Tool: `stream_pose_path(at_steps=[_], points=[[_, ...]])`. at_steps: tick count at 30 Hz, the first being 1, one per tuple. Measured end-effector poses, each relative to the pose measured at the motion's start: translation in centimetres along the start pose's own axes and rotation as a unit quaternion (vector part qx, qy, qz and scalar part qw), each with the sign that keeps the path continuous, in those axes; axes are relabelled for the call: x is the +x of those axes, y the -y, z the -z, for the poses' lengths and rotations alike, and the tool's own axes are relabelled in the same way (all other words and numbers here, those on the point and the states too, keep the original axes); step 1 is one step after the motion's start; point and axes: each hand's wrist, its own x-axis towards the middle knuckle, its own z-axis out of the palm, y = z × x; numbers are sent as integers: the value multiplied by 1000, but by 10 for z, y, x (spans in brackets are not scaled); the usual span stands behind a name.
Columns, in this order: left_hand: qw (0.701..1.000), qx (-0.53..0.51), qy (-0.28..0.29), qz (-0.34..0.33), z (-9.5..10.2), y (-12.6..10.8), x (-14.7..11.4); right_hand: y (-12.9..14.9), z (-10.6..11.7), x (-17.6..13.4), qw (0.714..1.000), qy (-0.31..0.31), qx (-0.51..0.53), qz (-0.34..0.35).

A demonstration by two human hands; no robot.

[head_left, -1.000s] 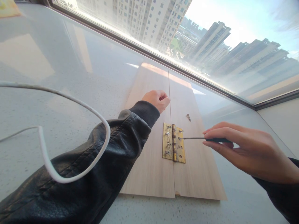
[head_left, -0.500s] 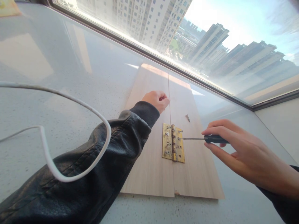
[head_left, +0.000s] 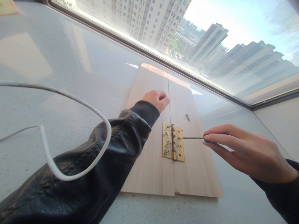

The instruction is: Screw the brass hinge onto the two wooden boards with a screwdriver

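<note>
Two pale wooden boards (head_left: 149, 174) lie side by side, with a brass hinge (head_left: 174, 155) across their seam. Several screws stand in the hinge's left leaf, and more in its right leaf. My right hand (head_left: 249, 152) is closed around the handle of a screwdriver (head_left: 192, 138); its shaft reaches left, with the tip at a screw (head_left: 178, 137) in the right leaf. The fingers now cover most of the handle. My left hand (head_left: 157, 99) rests curled on the boards near the seam, above the hinge; whatever its fingers may hold is hidden.
A loose screw (head_left: 187, 117) lies on the right board, above the hinge. A white cable (head_left: 70, 178) loops in front of my left sleeve. The speckled white counter (head_left: 98, 77) runs to a window frame (head_left: 130, 46) along the back.
My right hand has shifted its grip: the fingers have straightened and closed over the screwdriver's handle, hiding it. The screwdriver tip, hinge and left hand stay in place.
</note>
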Motion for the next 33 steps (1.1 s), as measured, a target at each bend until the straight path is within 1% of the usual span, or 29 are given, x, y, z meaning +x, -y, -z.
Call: stream_pose_path(at_steps=[3,6,9,11,15,17,18,21,23,27,31,33], points=[[1000,4,0,1,1,-1,0,-2,0,1,1000,9,4,-1],[1000,3,2,3,1,-1,0,-3,-1,3,1000,3,14,5],[1000,2,3,0,0,-1,0,-1,-3,6,999,-9,49,-17],[1000,3,1,0,0,-1,0,3,-4,8,996,-14,72,-50],[1000,4,0,1,0,0,0,13,-7,11,981,-35,75,-174],[1000,5,2,1,0,0,0,16,-6,12,974,-18,78,-213],[1000,5,3,2,0,0,0,16,-5,12,973,-1,80,-217],[1000,1,2,6,0,-1,0,14,-1,11,979,50,83,-179],[1000,-4,0,6,0,-1,-1,10,2,9,986,62,78,-135],[1000,-4,1,5,0,-1,0,3,4,4,994,67,43,-71],[1000,-2,2,7,0,-1,1,2,4,4,997,69,-36,-4],[1000,-2,2,8,-1,0,1,3,4,6,999,38,-1,-9]])
